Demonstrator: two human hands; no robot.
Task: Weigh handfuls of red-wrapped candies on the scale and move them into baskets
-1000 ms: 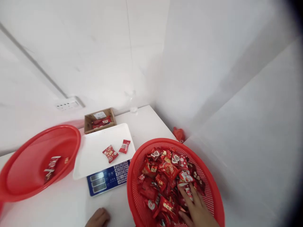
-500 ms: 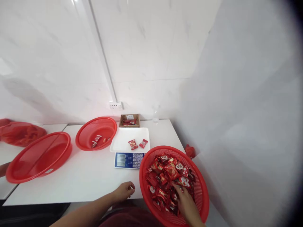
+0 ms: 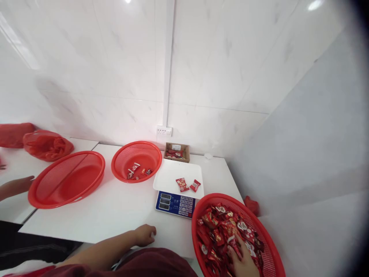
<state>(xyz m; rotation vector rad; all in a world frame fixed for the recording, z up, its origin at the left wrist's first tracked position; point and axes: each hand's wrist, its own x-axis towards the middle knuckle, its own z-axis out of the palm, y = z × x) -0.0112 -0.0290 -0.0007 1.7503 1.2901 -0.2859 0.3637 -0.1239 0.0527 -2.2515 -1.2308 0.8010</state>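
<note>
My right hand [image 3: 244, 257] is inside the large red basket [image 3: 272, 246] at the lower right, which is heaped with red wrapped candies [image 3: 211, 236]. Its thumb and fingers are closed round a pink-and-white wrapped candy [image 3: 234, 246] on top of the heap. My left hand [image 3: 145, 235] rests at the table's front edge, its fingers loosely curled with nothing visible in them. Behind the heaped basket stands a digital scale [image 3: 173, 204] with a white pan [image 3: 170, 173]. Two red candy packets [image 3: 182, 184] lie apart on that pan.
A red basket [image 3: 118, 161] with a few small candies stands left of the scale. Farther left is another red basket [image 3: 95, 184], with a co-worker's hand [image 3: 21, 184] beside it. A cardboard box [image 3: 184, 158] of packets and red plastic bags [image 3: 47, 146] are at the back.
The view has swung left, so the table things appear farther right. My right hand stays in the basket, its fingers now round a candy. My left hand remains curled near the table edge.
</note>
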